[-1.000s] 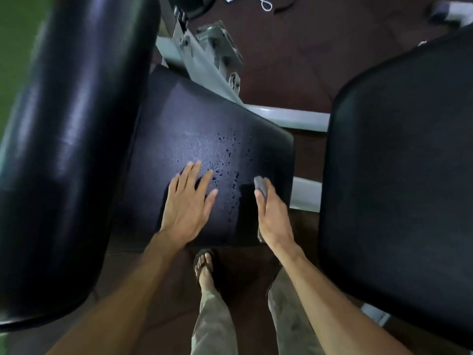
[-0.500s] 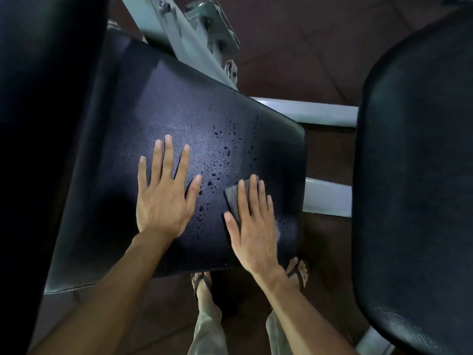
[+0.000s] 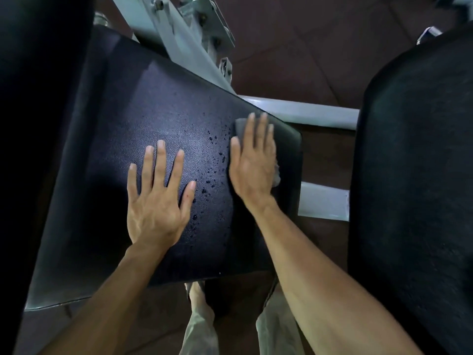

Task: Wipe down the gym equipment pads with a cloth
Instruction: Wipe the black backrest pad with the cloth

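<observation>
Cloth point(image 3: 242, 125) lies flat under the straight fingers of the right hand point(image 3: 252, 160) near the far right corner of the seat pad point(image 3: 143, 119), while the left hand point(image 3: 156, 201) rests spread at its middle, so the droplets point(image 3: 212, 160) between them probably need overlapping, even strokes.

Bare forearms without sleeves, light khaki trousers point(image 3: 202, 329) (loose-legged), and a sandal point(image 3: 195, 288) on one foot.
</observation>
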`<state>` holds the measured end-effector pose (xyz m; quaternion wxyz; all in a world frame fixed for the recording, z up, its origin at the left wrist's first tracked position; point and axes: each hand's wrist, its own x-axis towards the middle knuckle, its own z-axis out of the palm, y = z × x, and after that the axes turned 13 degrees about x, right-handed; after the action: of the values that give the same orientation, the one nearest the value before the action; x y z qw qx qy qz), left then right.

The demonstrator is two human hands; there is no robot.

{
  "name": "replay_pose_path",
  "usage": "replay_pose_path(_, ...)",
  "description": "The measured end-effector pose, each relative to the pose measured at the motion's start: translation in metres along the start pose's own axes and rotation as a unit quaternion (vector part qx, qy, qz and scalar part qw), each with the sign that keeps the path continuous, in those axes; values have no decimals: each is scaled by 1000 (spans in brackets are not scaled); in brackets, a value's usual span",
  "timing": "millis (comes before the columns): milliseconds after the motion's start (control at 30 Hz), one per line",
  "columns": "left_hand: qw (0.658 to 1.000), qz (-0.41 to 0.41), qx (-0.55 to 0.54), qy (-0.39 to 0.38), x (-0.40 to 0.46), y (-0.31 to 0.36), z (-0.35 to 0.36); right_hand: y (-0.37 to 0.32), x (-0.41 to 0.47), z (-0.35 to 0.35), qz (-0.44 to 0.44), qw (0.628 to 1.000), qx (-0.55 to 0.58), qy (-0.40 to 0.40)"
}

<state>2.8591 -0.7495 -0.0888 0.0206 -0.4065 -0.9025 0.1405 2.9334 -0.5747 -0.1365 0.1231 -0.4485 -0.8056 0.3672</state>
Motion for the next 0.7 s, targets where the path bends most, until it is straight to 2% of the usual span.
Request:
replay_pose_path(100,1000,-2,-12,1,0,1,-1,12,-78,1,-101,993,-28,-58)
replay_pose_path(200,1000,-5,-12,-2,0,1,-2,44,-158,-4,-93,992,-35,-75)
replay_pose_path(267,1000,-7,-8,-1,-1,0,-1,62,-177,-8,-53,996,-40,-63)
replay_pose_path(367,1000,-5,-5,4,-2,1,0,71,-142,-15,57,998,-19,-9)
replay_pose_path(433,1000,-5,-6,6,-1,2,0,67,-95,-18,156,987,12,44)
replay_pose_path(500,1000,-4,-10,4,-1,1,0,58,-42,-17,211,973,37,86)
replay_pose_path(600,1000,-6,-7,11,-1,1,0,31,18,-12,184,977,40,96)
replay_pose_path(700,1000,-5,-9,11,-1,2,-1,0,15,2,49,998,27,32)
